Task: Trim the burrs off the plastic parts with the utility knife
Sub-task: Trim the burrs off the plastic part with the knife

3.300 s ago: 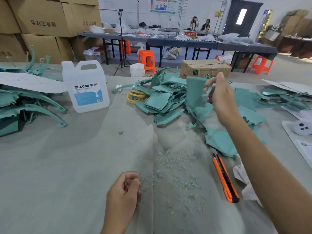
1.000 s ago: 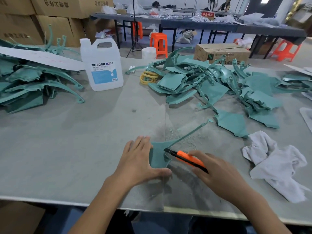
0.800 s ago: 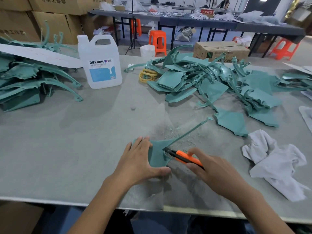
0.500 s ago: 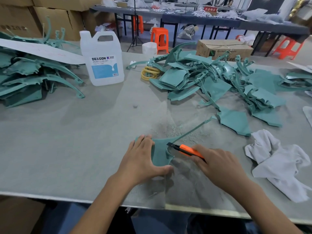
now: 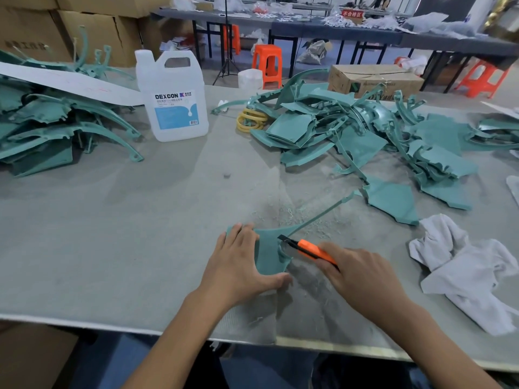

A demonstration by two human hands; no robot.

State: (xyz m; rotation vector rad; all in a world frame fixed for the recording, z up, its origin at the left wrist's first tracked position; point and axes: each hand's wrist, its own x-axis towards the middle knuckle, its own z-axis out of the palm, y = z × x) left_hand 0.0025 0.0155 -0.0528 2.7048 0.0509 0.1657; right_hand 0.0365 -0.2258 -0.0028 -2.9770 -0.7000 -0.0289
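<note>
The teal plastic part (image 5: 269,252) lies flat near the front edge of the table (image 5: 112,234). It looks thin, light and springy, its long slender arm likely to flex, so it is best pinned on the broad panel, close beside the cut. The left hand (image 5: 238,265) presses there with straight fingers; the right hand (image 5: 362,273) grips the orange utility knife (image 5: 309,249), blade at the part's right edge. Pale shavings (image 5: 295,214) lie just beyond.

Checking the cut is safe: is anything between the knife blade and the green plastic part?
Nothing visible. The knife in the right hand has its blade tip at the plastic part; the left hand presses the part flat, left of the blade, not in between.
</note>
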